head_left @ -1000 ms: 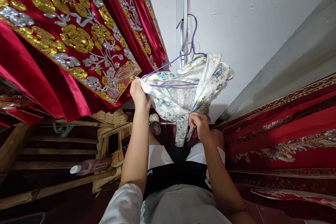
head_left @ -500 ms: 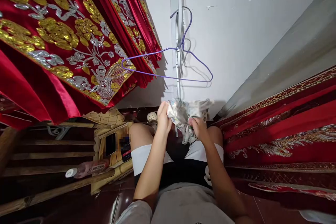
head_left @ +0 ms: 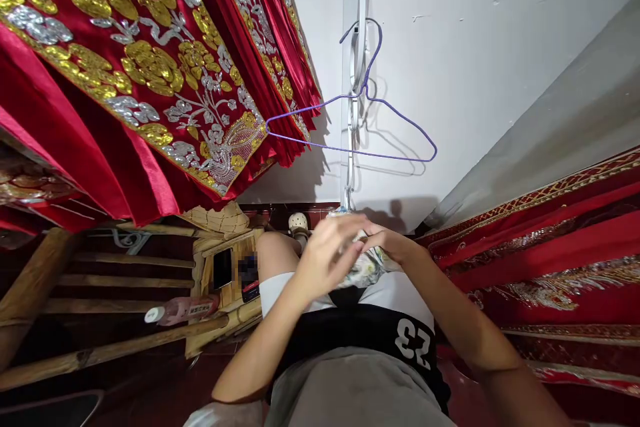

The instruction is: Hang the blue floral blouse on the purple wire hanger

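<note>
A white cloth with a grey, green and yellow pattern [head_left: 367,271] is bunched over my lap, between my knees. My left hand [head_left: 325,257] curves over its top from the left, thumb apart from the blurred fingers; a bit of the cloth shows beyond the fingertips. From the right, my right hand [head_left: 393,242] pinches the upper edge between thumb and fingers. Both hands nearly meet at the middle, and they hide much of the cloth. What kind of garment or cloth it is, I cannot make out.
A purple hanger [head_left: 350,150] hangs from a white metal stand [head_left: 353,67] ahead. Red sequined garments [head_left: 165,80] hang at left, more red embroidered fabric [head_left: 550,253] at right. A bamboo seat [head_left: 200,337] holds a pink-labelled bottle [head_left: 185,310] and a phone [head_left: 223,268]. A white clog [head_left: 298,222] shows below.
The cloth has come down and closer to my lap, more bunched. My hands have drawn together over it, the left crossing toward the right. The view has shifted slightly left.
</note>
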The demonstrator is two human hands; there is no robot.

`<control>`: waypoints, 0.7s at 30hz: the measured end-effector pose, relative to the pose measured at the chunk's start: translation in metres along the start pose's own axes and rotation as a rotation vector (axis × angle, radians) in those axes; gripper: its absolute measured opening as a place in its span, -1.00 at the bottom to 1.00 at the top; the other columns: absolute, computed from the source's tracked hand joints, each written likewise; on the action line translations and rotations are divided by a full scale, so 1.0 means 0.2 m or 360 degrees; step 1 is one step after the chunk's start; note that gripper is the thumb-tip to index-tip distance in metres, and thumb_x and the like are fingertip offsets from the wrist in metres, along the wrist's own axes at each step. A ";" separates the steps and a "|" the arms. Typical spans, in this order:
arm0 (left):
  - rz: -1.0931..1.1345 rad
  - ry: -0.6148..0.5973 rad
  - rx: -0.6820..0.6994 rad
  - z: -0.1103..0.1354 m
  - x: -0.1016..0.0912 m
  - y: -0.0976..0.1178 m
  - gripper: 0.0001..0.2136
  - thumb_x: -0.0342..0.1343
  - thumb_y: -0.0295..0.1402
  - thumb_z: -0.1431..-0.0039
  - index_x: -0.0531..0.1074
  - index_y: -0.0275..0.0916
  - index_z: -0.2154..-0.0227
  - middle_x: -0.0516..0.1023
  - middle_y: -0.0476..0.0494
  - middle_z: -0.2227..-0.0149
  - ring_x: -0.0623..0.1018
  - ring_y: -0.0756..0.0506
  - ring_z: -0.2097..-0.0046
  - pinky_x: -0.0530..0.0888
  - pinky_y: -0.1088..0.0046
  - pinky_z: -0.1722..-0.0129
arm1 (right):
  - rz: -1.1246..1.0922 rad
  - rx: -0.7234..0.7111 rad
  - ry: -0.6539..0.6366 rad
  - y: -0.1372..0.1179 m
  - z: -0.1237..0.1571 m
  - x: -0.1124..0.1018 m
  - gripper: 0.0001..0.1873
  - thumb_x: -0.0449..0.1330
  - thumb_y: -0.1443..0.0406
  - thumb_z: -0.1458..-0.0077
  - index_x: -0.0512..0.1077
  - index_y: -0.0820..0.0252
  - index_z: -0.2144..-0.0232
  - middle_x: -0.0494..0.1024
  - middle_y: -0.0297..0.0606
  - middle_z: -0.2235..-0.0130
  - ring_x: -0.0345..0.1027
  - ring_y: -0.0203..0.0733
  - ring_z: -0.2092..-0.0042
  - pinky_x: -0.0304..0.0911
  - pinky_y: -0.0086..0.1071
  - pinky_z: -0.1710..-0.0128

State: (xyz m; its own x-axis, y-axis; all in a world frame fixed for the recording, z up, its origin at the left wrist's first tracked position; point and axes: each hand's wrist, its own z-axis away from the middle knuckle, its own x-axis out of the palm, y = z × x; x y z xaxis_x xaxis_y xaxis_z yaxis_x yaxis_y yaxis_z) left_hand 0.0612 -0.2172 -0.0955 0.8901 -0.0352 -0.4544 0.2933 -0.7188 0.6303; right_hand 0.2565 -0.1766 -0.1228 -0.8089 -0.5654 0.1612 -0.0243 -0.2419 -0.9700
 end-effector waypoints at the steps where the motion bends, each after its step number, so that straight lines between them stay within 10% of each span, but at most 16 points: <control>1: -0.0027 0.0041 -0.0103 0.00 -0.05 -0.03 -0.66 0.09 -0.29 -0.40 0.37 -0.11 -0.19 0.48 -0.30 -0.21 0.44 -0.24 -0.25 0.36 0.12 -0.27 | -0.0002 0.0131 -0.0145 -0.05 -0.03 0.02 -0.71 0.40 0.29 0.16 0.58 0.18 0.28 0.63 -0.23 0.31 0.53 -0.05 0.23 0.45 -0.25 0.19; 4: 0.0190 -0.0357 -0.0503 0.04 -0.11 -0.15 -0.62 -0.05 -0.03 -0.43 0.45 -0.21 -0.01 0.55 -0.28 -0.02 0.51 -0.25 -0.06 0.44 0.19 -0.11 | 0.0200 0.0312 -0.0542 -0.19 -0.07 0.03 -0.83 0.38 0.30 0.15 0.57 0.23 0.40 0.58 -0.32 0.41 0.42 -0.22 0.38 0.33 -0.39 0.35; 7: 0.0505 -0.0927 -0.0818 0.16 -0.08 -0.25 -0.45 -0.25 0.09 -0.43 0.41 -0.24 0.38 0.49 -0.13 0.35 0.46 -0.14 0.26 0.47 0.33 0.17 | 0.0674 0.0017 -0.0589 -0.32 -0.06 0.01 -0.87 0.26 0.31 0.00 0.54 0.22 0.54 0.50 -0.34 0.51 0.28 -0.29 0.46 0.17 -0.41 0.45; 14: -0.0232 -0.0707 -0.1071 0.26 -0.27 -0.26 -0.74 0.00 -0.18 -0.29 0.33 -0.21 0.45 0.42 -0.03 0.46 0.39 -0.10 0.38 0.32 0.41 0.34 | 0.1165 -0.0563 0.0740 -0.42 -0.23 -0.18 -0.16 0.13 0.46 0.15 0.44 0.12 -0.26 0.43 -0.42 0.54 0.11 -0.30 0.58 0.13 -0.36 0.51; 17: -0.0805 -0.0797 -0.0984 0.19 -0.38 -0.20 -0.75 -0.02 -0.20 -0.33 0.49 -0.20 0.33 0.55 -0.16 0.39 0.52 -0.23 0.23 0.38 0.29 0.16 | 0.1309 -0.0716 0.0936 -0.40 -0.41 -0.32 -0.05 0.15 0.44 0.14 0.25 0.22 -0.39 0.52 -0.29 0.43 0.28 -0.18 0.48 0.26 -0.27 0.37; 21: -0.1157 -0.1045 -0.0972 0.13 -0.40 -0.17 -0.74 -0.03 -0.34 -0.32 0.59 -0.21 0.22 0.64 -0.31 0.28 0.55 -0.32 0.11 0.43 0.14 0.04 | 0.1569 -0.0764 0.0933 -0.37 -0.52 -0.47 -0.31 0.10 0.38 0.03 0.46 0.16 -0.21 0.64 -0.10 0.12 0.45 0.01 0.20 0.27 -0.21 0.16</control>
State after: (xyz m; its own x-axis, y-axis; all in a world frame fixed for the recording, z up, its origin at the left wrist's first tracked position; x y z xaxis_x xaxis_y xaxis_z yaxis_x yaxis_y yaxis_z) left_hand -0.0290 -0.2074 -0.0976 0.1413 -0.2339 -0.9619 0.9418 -0.2678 0.2034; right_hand 0.2723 -0.0239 -0.0852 -0.7412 0.1252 -0.6595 0.6302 0.4681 -0.6194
